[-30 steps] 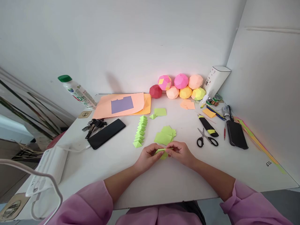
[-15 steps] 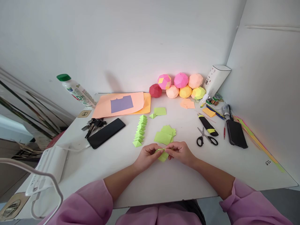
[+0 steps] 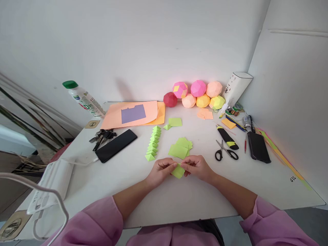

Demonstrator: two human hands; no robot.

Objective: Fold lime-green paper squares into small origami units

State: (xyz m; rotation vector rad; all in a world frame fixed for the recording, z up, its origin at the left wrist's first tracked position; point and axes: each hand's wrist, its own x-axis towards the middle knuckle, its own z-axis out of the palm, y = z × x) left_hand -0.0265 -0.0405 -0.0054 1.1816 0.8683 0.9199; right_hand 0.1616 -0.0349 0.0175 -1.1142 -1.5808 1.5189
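Observation:
A small light green paper piece (image 3: 178, 172) is pinched between both hands near the front middle of the table. My left hand (image 3: 163, 170) grips its left side, thumb on top, fingers curled behind. On the right side my right hand (image 3: 195, 167) pinches it the same way. Just beyond the hands lies a loose pile of green paper pieces (image 3: 180, 149). To the left, several folded green pieces (image 3: 153, 143) stand in an overlapping row. Farther back are one small folded green piece (image 3: 167, 127) and a flat green sheet (image 3: 175, 121).
Several faceted paper balls (image 3: 198, 88) sit by the wall. Scissors (image 3: 222, 150), a cutter (image 3: 227, 137) and a black case (image 3: 259, 147) lie right. A phone (image 3: 116, 146), keys (image 3: 102, 137), orange sheets (image 3: 112, 114), a bottle (image 3: 87, 102) and a white power strip (image 3: 52, 184) are left.
The green piece between my hands has tilted, so more of its flat face shows below the thumbs. Both hands have barely shifted.

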